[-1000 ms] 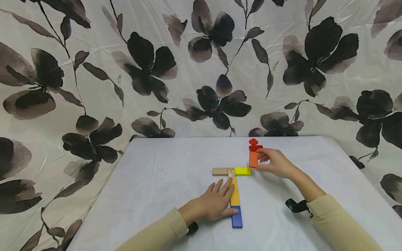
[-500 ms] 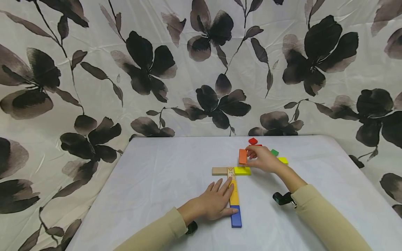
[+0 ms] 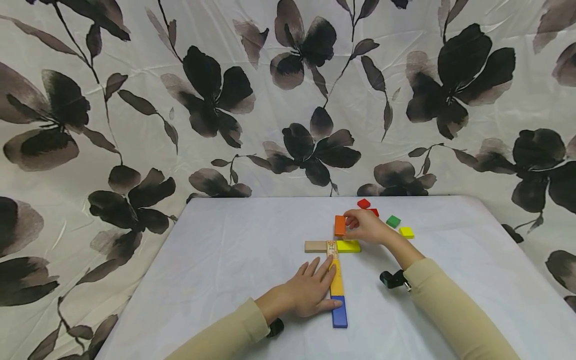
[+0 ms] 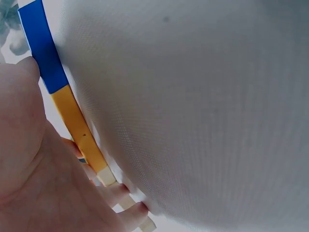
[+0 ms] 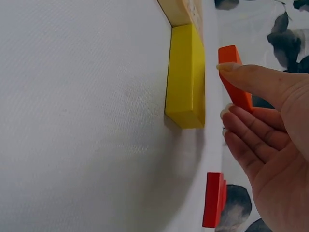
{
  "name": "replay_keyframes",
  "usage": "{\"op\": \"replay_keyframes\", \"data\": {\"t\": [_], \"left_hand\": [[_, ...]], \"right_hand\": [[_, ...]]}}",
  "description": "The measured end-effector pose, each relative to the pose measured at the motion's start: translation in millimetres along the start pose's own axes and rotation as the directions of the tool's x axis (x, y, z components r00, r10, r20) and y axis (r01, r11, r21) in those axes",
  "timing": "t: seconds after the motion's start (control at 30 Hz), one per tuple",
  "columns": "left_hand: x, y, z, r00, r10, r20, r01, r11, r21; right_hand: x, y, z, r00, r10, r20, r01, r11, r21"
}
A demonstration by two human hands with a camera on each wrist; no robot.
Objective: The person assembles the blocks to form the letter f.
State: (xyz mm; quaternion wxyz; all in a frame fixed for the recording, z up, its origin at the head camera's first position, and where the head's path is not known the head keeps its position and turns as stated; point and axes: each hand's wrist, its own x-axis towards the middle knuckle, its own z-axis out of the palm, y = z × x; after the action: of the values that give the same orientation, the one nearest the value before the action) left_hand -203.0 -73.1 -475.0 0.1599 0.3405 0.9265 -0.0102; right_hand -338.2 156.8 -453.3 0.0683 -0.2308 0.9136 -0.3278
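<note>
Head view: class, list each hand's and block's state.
Right hand: pinching
Orange block: pinched
Left hand: fingers spread
Blue block: lying
Amber block: partly covered
Printed block: lying
Tan block: lying
Long yellow block: lying
Small yellow block: lying
Green block: lying
Farther red block: lying
Nearer red block: partly hidden

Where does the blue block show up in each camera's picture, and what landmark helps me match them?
Head: the blue block is below and right of centre, the near end of the column, by the left hand's thumb.
Left wrist: upper left, the blue block beside the thumb.
Right wrist: not in it.
Shared landmark: the pale wooden block, right of centre, lower left and top edge respectively.
</note>
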Motion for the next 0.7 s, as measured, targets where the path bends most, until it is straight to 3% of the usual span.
{"op": "replay_keyframes", "data": {"t": [0.3, 0.7], "left_hand": [[0.2, 0.5, 0.3, 1.0, -0.003, 0.01, 0.003, 1.0, -0.007], [-3.1, 1.9, -3.1, 1.0, 0.001, 0.004, -0.001, 1.0, -0.018]], "right_hand": [[13.7, -0.2, 8.3, 0.998, 0.038, 0.041, -0.036, 0.999, -0.026], [19.0, 1.7, 9.0, 0.995, 0.025, 0.095, -0.024, 1.0, -0.013]]}}
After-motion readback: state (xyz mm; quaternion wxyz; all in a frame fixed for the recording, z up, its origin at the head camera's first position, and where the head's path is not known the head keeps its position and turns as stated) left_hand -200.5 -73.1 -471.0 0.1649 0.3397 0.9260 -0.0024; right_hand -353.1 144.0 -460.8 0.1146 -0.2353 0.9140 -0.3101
